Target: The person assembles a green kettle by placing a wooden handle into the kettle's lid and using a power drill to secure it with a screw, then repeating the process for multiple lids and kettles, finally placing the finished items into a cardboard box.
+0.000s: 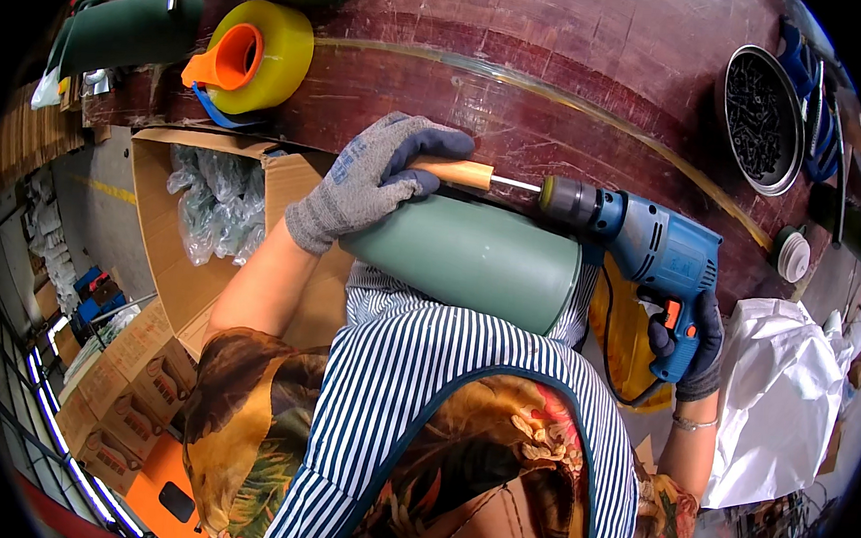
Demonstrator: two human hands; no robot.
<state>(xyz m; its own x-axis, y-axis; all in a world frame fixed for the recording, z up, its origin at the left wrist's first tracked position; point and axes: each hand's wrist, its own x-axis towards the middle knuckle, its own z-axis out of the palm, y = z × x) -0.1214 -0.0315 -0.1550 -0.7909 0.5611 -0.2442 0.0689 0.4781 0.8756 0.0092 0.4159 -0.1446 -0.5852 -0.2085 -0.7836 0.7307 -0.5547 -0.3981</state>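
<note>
My left hand, in a grey glove with a dark palm, is closed round a light wooden handle. A thin metal rod runs from that handle to the chuck of a blue power drill. My right hand, also gloved, grips the drill by its pistol handle, with a finger near the orange trigger. Below them a green cylinder lies across my lap against the striped apron; my left wrist rests close to its left end. Whether the rod is clamped in the chuck I cannot tell.
On the dark red table stand a roll of yellow tape with an orange core and a round bowl of dark screws. An open cardboard box holds clear plastic bags at left. A white sack is at right.
</note>
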